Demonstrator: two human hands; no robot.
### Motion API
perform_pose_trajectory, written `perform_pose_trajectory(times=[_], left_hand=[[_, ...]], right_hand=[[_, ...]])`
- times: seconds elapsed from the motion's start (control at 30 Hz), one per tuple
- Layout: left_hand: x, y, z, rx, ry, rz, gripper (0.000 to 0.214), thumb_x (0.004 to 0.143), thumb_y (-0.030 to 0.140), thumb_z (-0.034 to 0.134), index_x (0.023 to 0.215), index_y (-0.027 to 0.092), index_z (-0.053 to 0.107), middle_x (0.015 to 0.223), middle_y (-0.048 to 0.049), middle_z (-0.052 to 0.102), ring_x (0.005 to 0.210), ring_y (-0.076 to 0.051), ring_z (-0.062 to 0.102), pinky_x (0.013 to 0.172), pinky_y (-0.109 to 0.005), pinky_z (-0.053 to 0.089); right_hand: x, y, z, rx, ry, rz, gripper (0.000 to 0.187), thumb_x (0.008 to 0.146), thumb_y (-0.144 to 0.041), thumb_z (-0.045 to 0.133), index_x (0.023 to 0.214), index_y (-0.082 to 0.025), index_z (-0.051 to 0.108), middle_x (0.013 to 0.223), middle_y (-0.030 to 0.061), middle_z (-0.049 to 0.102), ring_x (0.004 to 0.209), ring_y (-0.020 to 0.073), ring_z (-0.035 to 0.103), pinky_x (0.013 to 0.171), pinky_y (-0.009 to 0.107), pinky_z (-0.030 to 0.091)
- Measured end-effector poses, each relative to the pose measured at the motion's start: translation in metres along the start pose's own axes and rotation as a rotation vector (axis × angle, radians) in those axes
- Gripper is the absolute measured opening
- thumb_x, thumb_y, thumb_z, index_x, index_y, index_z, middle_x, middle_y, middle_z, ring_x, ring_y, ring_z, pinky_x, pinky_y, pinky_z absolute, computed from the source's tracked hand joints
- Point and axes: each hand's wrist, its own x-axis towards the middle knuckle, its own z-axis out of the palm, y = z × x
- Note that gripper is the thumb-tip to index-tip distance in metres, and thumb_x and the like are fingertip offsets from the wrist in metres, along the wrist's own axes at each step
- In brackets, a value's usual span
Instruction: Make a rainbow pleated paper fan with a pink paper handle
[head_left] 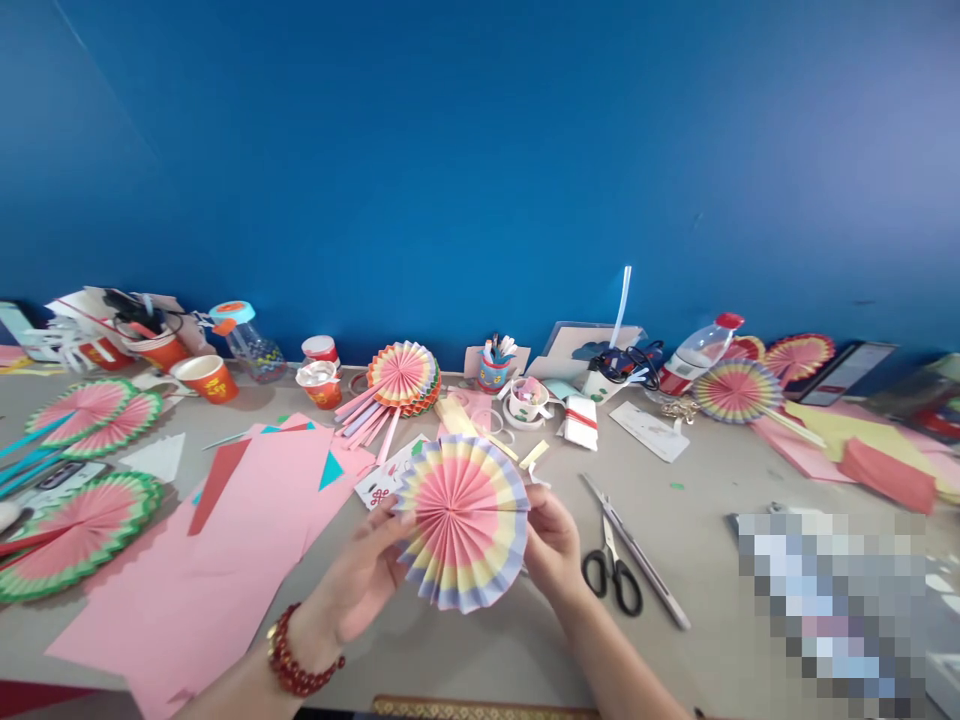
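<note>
Along the table's near edge runs a gold patterned strip [487, 708], and just beyond it the person's forearms reach in, a beaded bracelet [292, 655] on the left wrist. The left hand [360, 575] grasps the left rim of a pleated paper disc [461, 520], thumb on the front face; the right hand [555, 540] pinches the opposite rim. The disc is held between both hands, spread to a full round, its front tilted up toward the wearer. How firmly the fingers press behind it cannot be told. Holding it well would seem to call for light, even pressure at both rims, thumbs along the folds rather than across them, so that the pleats stay crisp and the centre does not buckle; pulling one side harder could skew the round. Just right of the right hand lie black-handled scissors [624, 590] and a slim silver tool [645, 565], best given room so that a wrist does not catch them. To the left, pink sheets [225, 580] spread across the table. Farther back rests a finished-looking fan [405, 375] with pink sticks [364, 418] beside it, before a blue wall [480, 180].
</note>
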Motion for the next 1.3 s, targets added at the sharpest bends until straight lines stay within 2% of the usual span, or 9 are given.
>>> perform_pose_trajectory(times=[0.07, 0.2, 0.33, 0.47, 0.6, 0.73, 0.9, 1.13, 1.3], left_hand=[[0.000, 0.007, 0.003, -0.145, 0.063, -0.085, 0.033, 0.074, 0.034, 0.084, 0.102, 0.024, 0.069, 0.104, -0.0036, 0.076, 0.085, -0.020, 0.073, 0.067, -0.027, 0.056], [0.000, 0.015, 0.002, -0.136, 0.029, -0.026, 0.033, 0.077, 0.035, 0.082, 0.106, 0.023, 0.070, 0.100, -0.0022, 0.076, 0.083, -0.018, 0.071, 0.068, -0.026, 0.054], [0.002, 0.018, -0.005, -0.088, -0.046, 0.020, 0.034, 0.082, 0.036, 0.078, 0.112, 0.023, 0.070, 0.106, -0.0031, 0.075, 0.088, -0.017, 0.071, 0.072, -0.025, 0.054], [0.013, 0.034, -0.028, -0.031, 0.027, 0.069, 0.033, 0.077, 0.034, 0.082, 0.105, 0.020, 0.071, 0.106, -0.0045, 0.076, 0.087, -0.018, 0.072, 0.072, -0.025, 0.054], [0.027, 0.058, -0.065, 0.030, 0.167, 0.193, 0.033, 0.078, 0.034, 0.081, 0.106, 0.021, 0.070, 0.104, -0.0022, 0.075, 0.085, -0.018, 0.072, 0.070, -0.023, 0.054], [0.028, 0.061, -0.085, 0.134, 0.174, 0.097, 0.034, 0.077, 0.036, 0.082, 0.103, 0.018, 0.070, 0.104, -0.0047, 0.075, 0.088, -0.020, 0.073, 0.077, -0.026, 0.056], [0.024, 0.043, -0.078, 0.286, 0.026, -0.021, 0.047, 0.080, 0.040, 0.079, 0.121, 0.021, 0.064, 0.117, -0.0075, 0.072, 0.100, -0.026, 0.071, 0.084, -0.031, 0.055], [0.029, 0.031, -0.070, 0.608, 0.018, 0.035, 0.048, 0.078, 0.037, 0.079, 0.123, 0.025, 0.067, 0.126, -0.0077, 0.067, 0.119, -0.029, 0.061, 0.094, -0.033, 0.050], [0.025, 0.016, -0.064, 0.665, -0.139, 0.055, 0.042, 0.083, 0.038, 0.074, 0.122, 0.025, 0.066, 0.125, -0.0069, 0.067, 0.118, -0.028, 0.062, 0.098, -0.036, 0.050]], right_hand=[[0.001, -0.004, 0.001, 0.027, -0.051, 0.025, 0.023, 0.091, -0.044, 0.066, 0.101, -0.023, 0.059, 0.081, 0.0042, 0.068, 0.069, 0.0181, 0.064, 0.063, 0.028, 0.053], [0.005, -0.011, 0.002, 0.090, -0.094, 0.001, 0.048, 0.092, -0.050, 0.060, 0.130, -0.023, 0.049, 0.080, 0.0031, 0.066, 0.067, 0.0182, 0.061, 0.062, 0.030, 0.053], [0.008, -0.019, 0.006, -0.005, -0.115, 0.074, 0.047, 0.093, -0.040, 0.063, 0.135, -0.025, 0.047, 0.095, 0.0065, 0.067, 0.078, 0.0180, 0.064, 0.066, 0.031, 0.056], [0.012, -0.028, 0.006, -0.110, -0.128, 0.111, 0.051, 0.096, -0.035, 0.061, 0.141, -0.025, 0.040, 0.098, 0.0058, 0.067, 0.075, 0.0151, 0.063, 0.065, 0.029, 0.056], [0.008, -0.030, -0.010, -0.409, -0.231, 0.196, 0.034, 0.098, -0.037, 0.056, 0.128, -0.021, 0.057, 0.094, 0.0059, 0.069, 0.075, 0.0152, 0.064, 0.065, 0.028, 0.054], [-0.013, -0.026, -0.026, -0.757, -0.456, 0.139, 0.016, 0.097, -0.030, 0.056, 0.103, -0.021, 0.068, 0.088, 0.0055, 0.071, 0.077, 0.0179, 0.067, 0.064, 0.028, 0.053], [-0.033, -0.020, -0.038, -0.920, -0.513, -0.083, 0.016, 0.096, -0.020, 0.053, 0.104, -0.021, 0.067, 0.097, 0.0093, 0.072, 0.093, 0.0236, 0.068, 0.077, 0.036, 0.056], [-0.040, -0.022, -0.060, -1.096, -0.435, -0.069, 0.029, 0.092, -0.015, 0.055, 0.119, -0.021, 0.060, 0.114, 0.0114, 0.070, 0.105, 0.0290, 0.065, 0.086, 0.045, 0.057], [-0.045, -0.022, -0.069, -1.141, -0.424, -0.050, 0.023, 0.093, -0.016, 0.053, 0.114, -0.021, 0.063, 0.111, 0.0112, 0.071, 0.102, 0.0286, 0.065, 0.083, 0.045, 0.057]])
